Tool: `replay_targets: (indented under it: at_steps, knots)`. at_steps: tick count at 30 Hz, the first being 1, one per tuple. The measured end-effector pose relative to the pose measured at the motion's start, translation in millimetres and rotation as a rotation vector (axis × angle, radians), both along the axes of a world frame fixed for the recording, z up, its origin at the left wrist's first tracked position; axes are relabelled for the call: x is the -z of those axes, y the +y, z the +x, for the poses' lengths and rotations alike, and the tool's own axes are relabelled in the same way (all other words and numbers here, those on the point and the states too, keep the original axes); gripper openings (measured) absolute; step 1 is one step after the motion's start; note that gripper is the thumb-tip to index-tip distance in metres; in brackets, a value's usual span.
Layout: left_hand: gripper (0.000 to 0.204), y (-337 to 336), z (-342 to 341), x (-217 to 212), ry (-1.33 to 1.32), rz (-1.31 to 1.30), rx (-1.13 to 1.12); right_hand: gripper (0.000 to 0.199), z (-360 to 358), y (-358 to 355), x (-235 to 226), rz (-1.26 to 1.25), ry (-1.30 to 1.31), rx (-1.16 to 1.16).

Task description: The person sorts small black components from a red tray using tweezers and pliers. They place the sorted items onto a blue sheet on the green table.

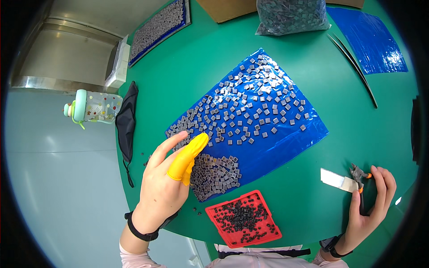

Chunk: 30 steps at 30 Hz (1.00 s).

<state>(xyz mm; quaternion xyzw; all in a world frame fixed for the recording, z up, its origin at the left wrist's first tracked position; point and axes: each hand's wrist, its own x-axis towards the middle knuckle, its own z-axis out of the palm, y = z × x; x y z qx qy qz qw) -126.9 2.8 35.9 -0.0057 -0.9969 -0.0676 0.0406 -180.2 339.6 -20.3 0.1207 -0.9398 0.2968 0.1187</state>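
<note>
My left hand (163,190) wears yellow finger covers (187,156) and reaches with extended fingers over the near left part of a blue plastic sheet (263,154). Small grey square pieces (243,114) lie spread across that sheet, packed closer toward its left corner. Beside the hand sits a dense heap of the same pieces (216,174). I see nothing held in the left hand; its fingertips partly hide the pieces below. At the right, my right hand (373,210) has thumb and fingers around cutting pliers (357,172) with orange-and-black handles. A flat metallic strip (337,179) lies against the pliers.
A red tray (273,228) of tiny black parts sits at the near edge. Farther off are a bag of pieces (292,18), tweezers (357,67), another blue sheet (373,42) and a filled tray (158,29). A black mask (127,118) and bottle (100,107) are left.
</note>
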Motion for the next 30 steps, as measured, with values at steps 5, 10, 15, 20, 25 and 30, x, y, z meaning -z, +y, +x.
replay_targets:
  at_steps: [5,10,15,20,25,30]
  knots:
    - [0.039,0.5,1.1,-0.7,0.041,-0.005,-0.012,0.048,-0.4,3.3,1.6,0.036,-0.002,-0.011]
    - [0.038,0.0,3.9,-2.1,0.050,0.005,0.001,0.049,0.3,-2.1,-0.9,0.010,-0.005,0.006]
    - [0.037,-0.9,3.0,-0.6,0.015,0.015,0.009,0.049,0.2,-2.3,-1.5,0.017,0.003,0.003]
    - [0.038,-0.7,4.0,-1.2,0.010,0.021,0.004,0.049,-0.3,-2.5,-0.9,0.016,0.006,0.002]
    - [0.040,-2.1,5.5,0.0,0.028,0.001,0.021,0.049,0.0,-3.0,-1.6,0.016,0.000,0.000]
    - [0.042,-0.7,5.7,1.7,0.030,0.002,-0.004,0.048,0.1,-3.2,-1.1,0.020,0.002,0.007]
